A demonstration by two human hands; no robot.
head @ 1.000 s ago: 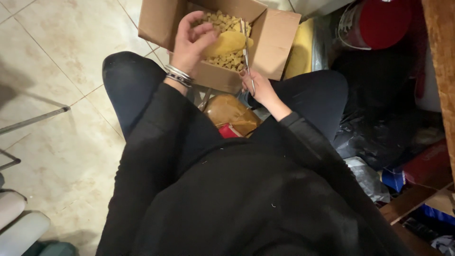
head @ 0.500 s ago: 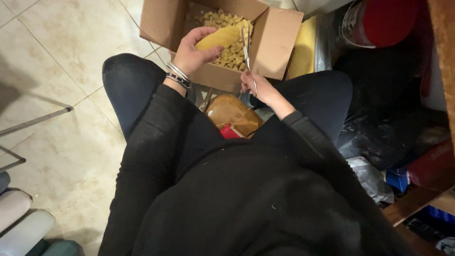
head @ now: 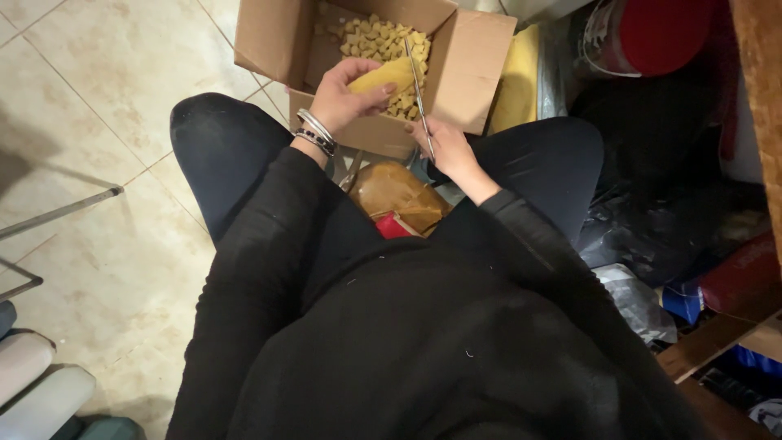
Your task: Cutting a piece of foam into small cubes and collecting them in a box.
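My left hand (head: 346,96), with bracelets at the wrist, grips a yellow foam strip (head: 389,76) over an open cardboard box (head: 476,61). My right hand (head: 446,151) holds a pair of long scissors (head: 419,91) whose blades point up along the strip's right end. Inside the box lie several small yellow foam cubes (head: 383,37). The box rests on the floor between my knees, against my black-clad legs.
A brown plastic-wrapped bundle (head: 395,194) with a red item (head: 393,226) lies in my lap. A yellow sheet (head: 517,81) leans right of the box. Dark bags, a red container (head: 664,33) and wooden furniture crowd the right. Beige tiles (head: 106,98) spread left.
My left hand has drawn the yellow strip out of the box toward me, and the scissors now sit along its right end. The view has shifted slightly.
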